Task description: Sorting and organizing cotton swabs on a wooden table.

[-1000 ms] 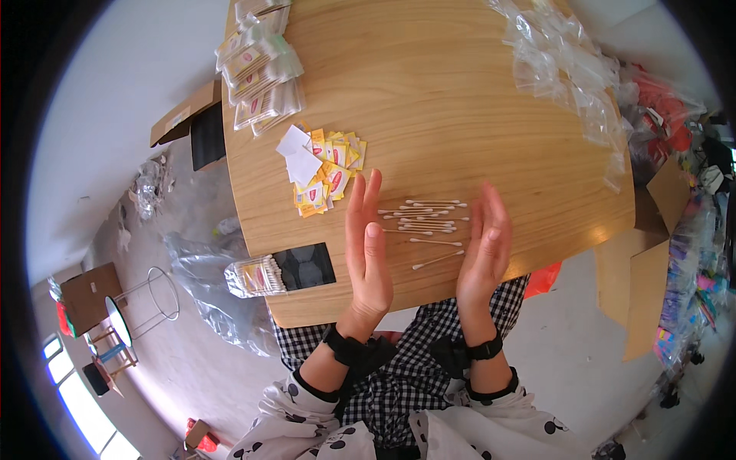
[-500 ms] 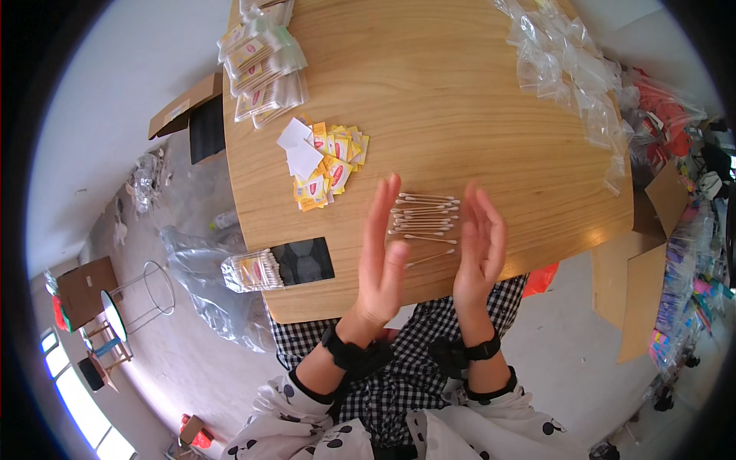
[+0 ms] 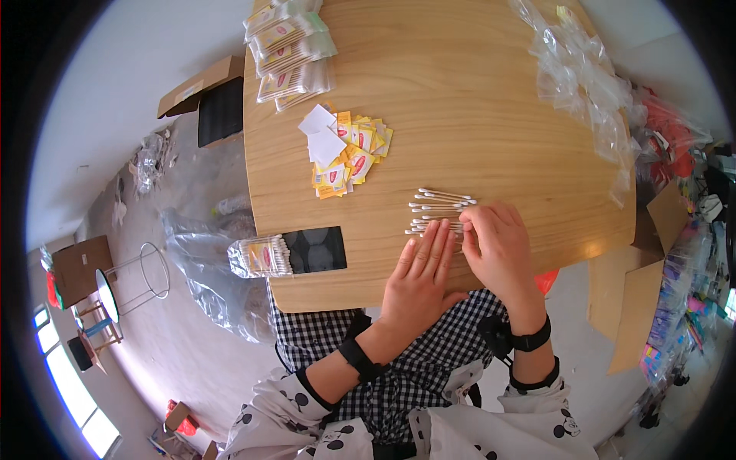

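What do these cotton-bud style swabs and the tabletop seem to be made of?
Swabs: matte white tips, probably cotton; slim tan sticks, perhaps wood by their colour. Tabletop: satin wood or wood-look laminate, judging by streaky grain.

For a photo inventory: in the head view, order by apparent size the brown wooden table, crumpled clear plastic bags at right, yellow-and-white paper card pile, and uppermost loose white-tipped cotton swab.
1. Wooden table
2. Clear plastic bags
3. Paper card pile
4. Cotton swab
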Available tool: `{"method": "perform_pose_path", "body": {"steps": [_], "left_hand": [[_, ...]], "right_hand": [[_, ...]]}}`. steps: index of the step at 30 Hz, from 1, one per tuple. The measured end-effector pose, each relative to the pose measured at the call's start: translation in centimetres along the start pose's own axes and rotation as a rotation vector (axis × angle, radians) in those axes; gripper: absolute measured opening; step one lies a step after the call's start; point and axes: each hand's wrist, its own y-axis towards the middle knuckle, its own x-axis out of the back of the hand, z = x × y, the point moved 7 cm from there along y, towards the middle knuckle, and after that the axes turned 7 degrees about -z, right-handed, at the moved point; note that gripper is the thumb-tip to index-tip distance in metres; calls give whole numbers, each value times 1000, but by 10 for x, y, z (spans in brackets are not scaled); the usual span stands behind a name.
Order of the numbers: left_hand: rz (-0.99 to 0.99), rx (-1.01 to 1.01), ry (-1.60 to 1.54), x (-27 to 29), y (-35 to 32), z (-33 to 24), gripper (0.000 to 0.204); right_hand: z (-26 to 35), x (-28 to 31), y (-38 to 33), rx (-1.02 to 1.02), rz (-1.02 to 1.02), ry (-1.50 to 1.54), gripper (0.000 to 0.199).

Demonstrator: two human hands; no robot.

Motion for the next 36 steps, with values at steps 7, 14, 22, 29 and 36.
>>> {"method": "perform_pose_path", "body": {"steps": [7, 14, 22, 29, 36], "left_hand": [[-26, -29, -29, 1, 0, 0, 96], [-45, -35, -45, 0, -1, 0, 97], [-119, -47, -102, 2, -8, 4, 90], [-76, -113, -162, 5, -22, 2, 83], [-36, -114, -116, 6, -3, -1, 82]], "right_hand": [[5, -5, 4, 68, 93, -148, 29], [-13, 18, -6, 44, 77, -215, 28], [-9, 20, -10, 2, 17, -161, 23], [1, 6, -3, 45, -7, -87, 19], [-12, 13, -1, 8, -32, -117, 22]]}}
